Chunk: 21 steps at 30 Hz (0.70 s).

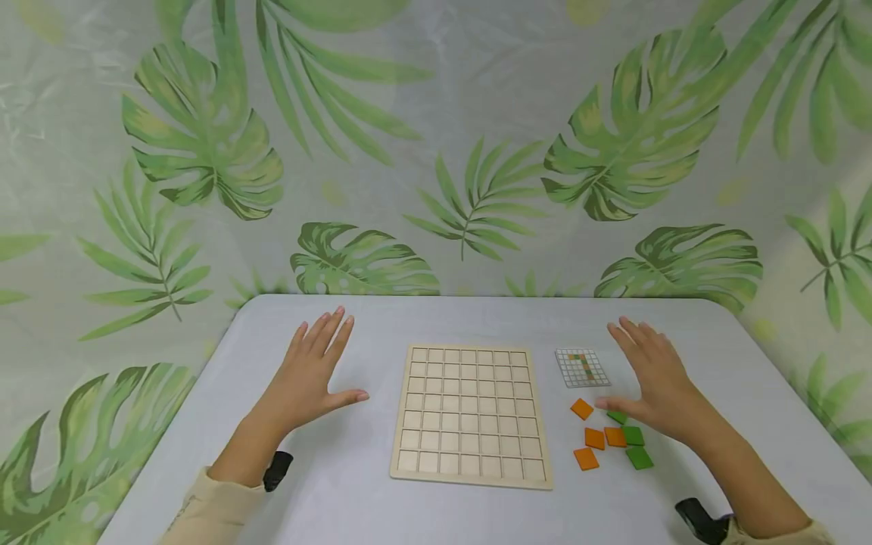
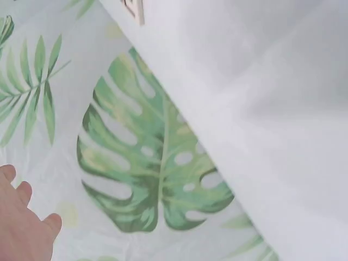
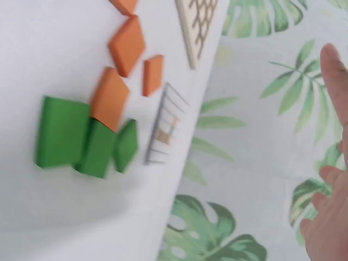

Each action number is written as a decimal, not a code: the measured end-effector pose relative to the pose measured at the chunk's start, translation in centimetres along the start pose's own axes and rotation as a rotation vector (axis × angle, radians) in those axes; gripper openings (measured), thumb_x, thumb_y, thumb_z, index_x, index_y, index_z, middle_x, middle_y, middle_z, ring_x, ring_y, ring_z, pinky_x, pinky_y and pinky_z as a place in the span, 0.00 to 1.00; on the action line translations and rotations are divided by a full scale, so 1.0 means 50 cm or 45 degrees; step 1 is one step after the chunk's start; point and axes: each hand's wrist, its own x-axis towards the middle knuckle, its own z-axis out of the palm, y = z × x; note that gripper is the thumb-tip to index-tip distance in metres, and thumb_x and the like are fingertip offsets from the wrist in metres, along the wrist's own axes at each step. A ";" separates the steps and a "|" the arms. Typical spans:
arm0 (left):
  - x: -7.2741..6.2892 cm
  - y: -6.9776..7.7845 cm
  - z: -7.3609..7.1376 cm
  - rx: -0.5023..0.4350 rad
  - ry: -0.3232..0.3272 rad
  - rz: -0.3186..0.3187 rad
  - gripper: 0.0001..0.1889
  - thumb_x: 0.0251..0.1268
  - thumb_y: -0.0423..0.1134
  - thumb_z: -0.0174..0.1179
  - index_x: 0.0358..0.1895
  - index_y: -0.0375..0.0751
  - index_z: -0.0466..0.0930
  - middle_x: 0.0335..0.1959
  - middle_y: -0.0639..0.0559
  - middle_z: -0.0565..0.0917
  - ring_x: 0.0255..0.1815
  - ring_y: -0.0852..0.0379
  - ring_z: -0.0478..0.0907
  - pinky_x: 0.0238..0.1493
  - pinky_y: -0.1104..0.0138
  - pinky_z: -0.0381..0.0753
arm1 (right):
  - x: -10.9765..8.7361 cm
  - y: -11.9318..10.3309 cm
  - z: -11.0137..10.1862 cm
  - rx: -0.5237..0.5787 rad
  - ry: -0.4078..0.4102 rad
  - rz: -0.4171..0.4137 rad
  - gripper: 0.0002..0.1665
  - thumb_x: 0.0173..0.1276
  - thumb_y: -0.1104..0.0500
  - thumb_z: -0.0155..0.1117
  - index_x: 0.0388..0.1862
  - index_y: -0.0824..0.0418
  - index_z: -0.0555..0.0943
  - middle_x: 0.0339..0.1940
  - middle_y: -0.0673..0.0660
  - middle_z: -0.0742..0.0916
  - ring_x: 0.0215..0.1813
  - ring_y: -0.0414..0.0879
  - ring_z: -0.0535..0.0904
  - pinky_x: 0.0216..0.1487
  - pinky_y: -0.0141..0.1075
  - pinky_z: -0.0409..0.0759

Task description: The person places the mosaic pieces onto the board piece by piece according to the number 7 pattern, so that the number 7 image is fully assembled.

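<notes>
A square wooden grid board (image 1: 470,416) lies on the table between my two hands. My left hand (image 1: 309,382) hovers left of the board, fingers spread, holding nothing. On the other side my right hand (image 1: 657,386) is raised over the table with fingers extended and thumb apart, also holding nothing. Below and left of it lie several orange square tiles (image 1: 594,438) and several green square tiles (image 1: 639,458), one green tile partly hidden by the thumb in the head view. A small pattern card (image 1: 582,368) with a printed grid of coloured squares lies beyond the tiles.
The white table (image 1: 341,507) has rounded far corners. Behind it hangs a pale cloth (image 1: 497,98) printed with green leaves. Each wrist wears a black strap (image 1: 277,471).
</notes>
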 end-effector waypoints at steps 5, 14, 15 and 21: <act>-0.011 0.033 0.044 -0.198 -0.062 -0.036 0.56 0.46 0.72 0.50 0.71 0.42 0.34 0.72 0.48 0.38 0.70 0.46 0.38 0.65 0.49 0.40 | -0.015 0.005 0.043 0.189 -0.125 0.123 0.60 0.44 0.47 0.73 0.70 0.61 0.52 0.65 0.68 0.62 0.62 0.67 0.55 0.57 0.63 0.54; -0.021 0.089 0.102 -0.635 -0.265 -0.162 0.59 0.39 0.61 0.66 0.72 0.47 0.37 0.72 0.56 0.42 0.70 0.53 0.40 0.65 0.51 0.47 | -0.038 0.008 0.108 0.464 -0.357 0.389 0.48 0.54 0.45 0.66 0.67 0.66 0.57 0.62 0.68 0.66 0.56 0.65 0.66 0.51 0.59 0.67; -0.022 0.092 0.108 -0.661 -0.285 -0.170 0.59 0.39 0.61 0.66 0.72 0.47 0.38 0.72 0.56 0.43 0.70 0.52 0.40 0.65 0.50 0.48 | -0.039 0.007 0.114 0.462 -0.365 0.397 0.47 0.54 0.45 0.65 0.66 0.67 0.59 0.60 0.68 0.68 0.54 0.64 0.68 0.49 0.58 0.69; -0.027 0.104 0.135 -0.771 -0.380 -0.173 0.59 0.35 0.61 0.67 0.71 0.45 0.42 0.71 0.53 0.47 0.70 0.47 0.43 0.64 0.49 0.48 | -0.046 0.008 0.137 0.417 -0.362 0.428 0.41 0.54 0.47 0.66 0.60 0.69 0.66 0.52 0.65 0.74 0.46 0.57 0.74 0.47 0.51 0.74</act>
